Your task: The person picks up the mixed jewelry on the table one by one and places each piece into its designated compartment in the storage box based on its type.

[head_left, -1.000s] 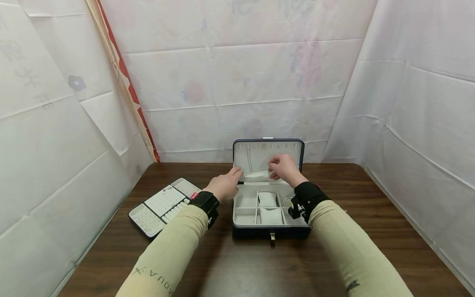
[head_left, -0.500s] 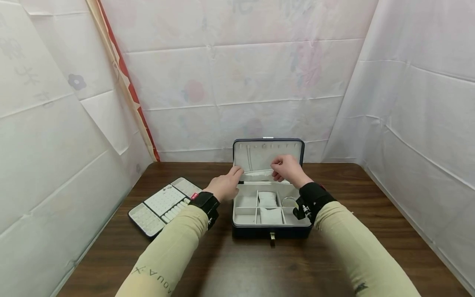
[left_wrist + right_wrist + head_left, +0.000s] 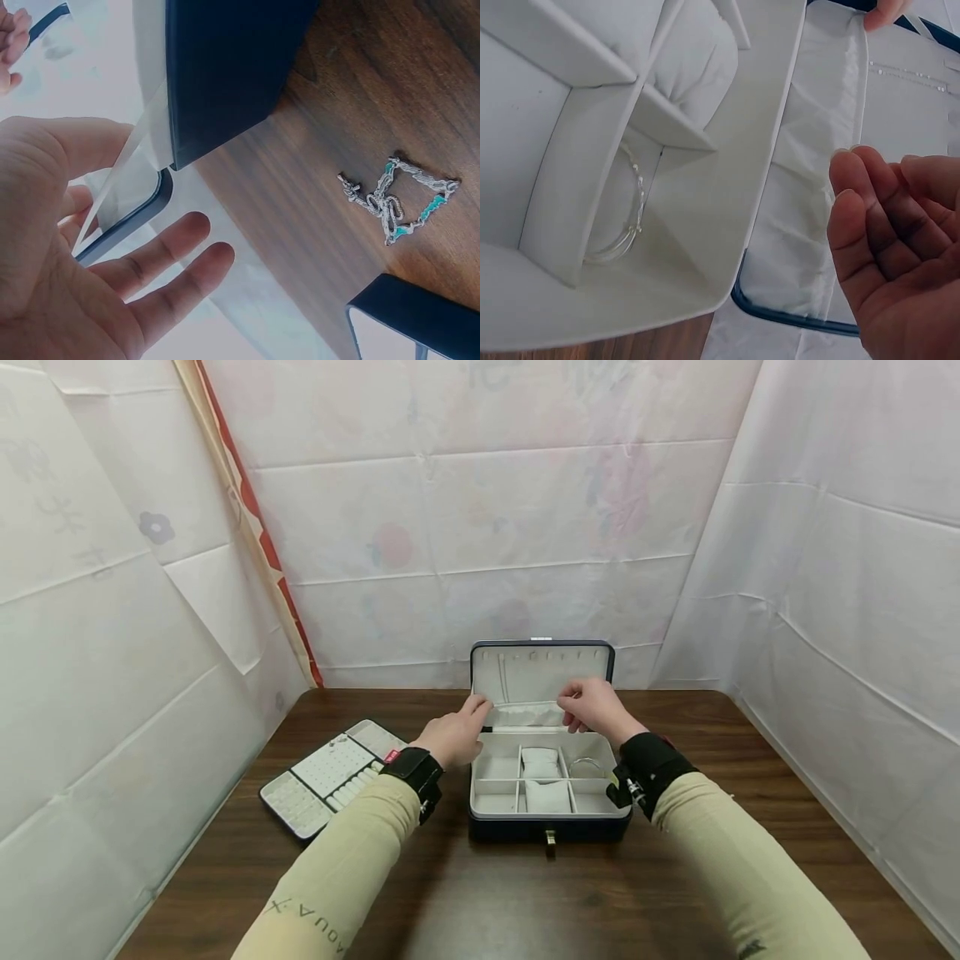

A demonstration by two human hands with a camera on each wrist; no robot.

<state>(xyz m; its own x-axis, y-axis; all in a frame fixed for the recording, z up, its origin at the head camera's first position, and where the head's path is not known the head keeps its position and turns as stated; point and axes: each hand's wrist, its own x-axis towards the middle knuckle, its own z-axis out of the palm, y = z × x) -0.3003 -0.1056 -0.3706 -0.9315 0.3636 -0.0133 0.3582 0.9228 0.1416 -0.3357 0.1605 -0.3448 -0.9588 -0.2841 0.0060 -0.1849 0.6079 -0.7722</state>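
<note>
A dark blue jewelry box (image 3: 547, 828) stands with its lid (image 3: 525, 672) raised, its pale lining and gathered cloth pocket (image 3: 810, 142) facing me. My left hand (image 3: 456, 735) holds the left edge of the lid beside that pocket; two of its fingers stick out straight in the left wrist view. My right hand (image 3: 596, 708) is in front of the lid's right half, fingers loosely bent right at the pocket's hem, nothing visible between them. A thin beaded necklace (image 3: 911, 75) hangs against the lid lining. Inside a right-hand compartment lies a silvery bangle (image 3: 639, 195).
White cushions (image 3: 547, 797) fill the box's middle compartments. A dark-rimmed jewelry tray (image 3: 296, 802) lies to the left on the wooden table (image 3: 480, 910). A silver bracelet with green parts (image 3: 431, 206) lies on the wood between tray and box. White sheets (image 3: 465, 527) hang around.
My right hand has moved right and slightly down along the pocket, whose hem now lies flatter. The left hand has stayed at the lid's left edge.
</note>
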